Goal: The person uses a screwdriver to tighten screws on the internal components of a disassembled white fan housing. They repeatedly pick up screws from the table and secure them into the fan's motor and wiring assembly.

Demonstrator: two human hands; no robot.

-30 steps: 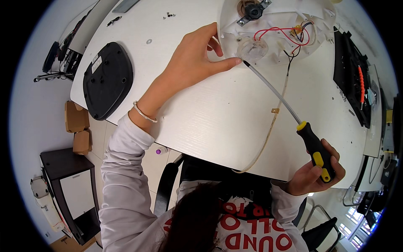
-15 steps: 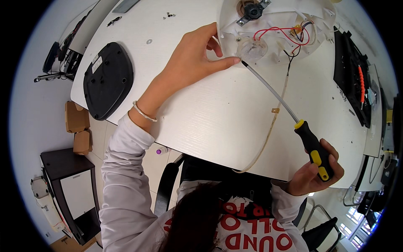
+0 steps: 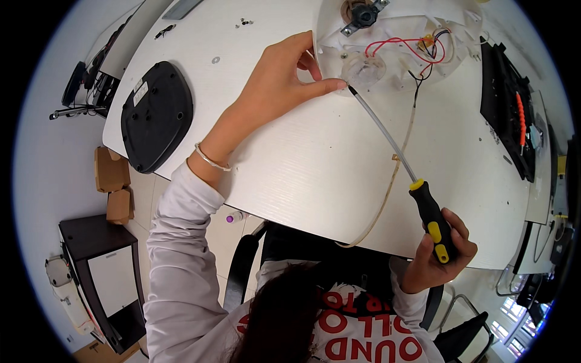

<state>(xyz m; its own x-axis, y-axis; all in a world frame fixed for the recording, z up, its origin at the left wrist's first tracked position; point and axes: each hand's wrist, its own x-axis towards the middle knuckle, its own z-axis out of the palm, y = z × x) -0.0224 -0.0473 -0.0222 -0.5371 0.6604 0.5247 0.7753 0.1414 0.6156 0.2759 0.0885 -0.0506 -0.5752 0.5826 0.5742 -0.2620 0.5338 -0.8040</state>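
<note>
A white plastic housing (image 3: 396, 74) lies at the far side of the table, its inside facing up. Red and black wires (image 3: 402, 41), a round clear part (image 3: 365, 71) and a dark motor-like part on a metal bracket (image 3: 363, 15) sit in it. My left hand (image 3: 287, 72) grips the near left rim of the housing, thumb on the inner edge and fingers at the outside. In my right hand (image 3: 439, 257) is a black and yellow screwdriver (image 3: 431, 212). Its tip touches the housing right beside my left thumb. A pale cable (image 3: 387, 190) runs from the housing over the table's near edge.
A black base plate (image 3: 157, 118) lies at the left of the white table (image 3: 290, 163). Small screws (image 3: 243, 23) and a washer (image 3: 215, 60) lie at the far left. An open black tool case (image 3: 508, 115) with an orange-red tool (image 3: 520, 118) stands at the right.
My right hand and the screwdriver's handle have swung left, making the shaft steeper. The tip stays beside my left thumb, and my left hand has barely moved.
</note>
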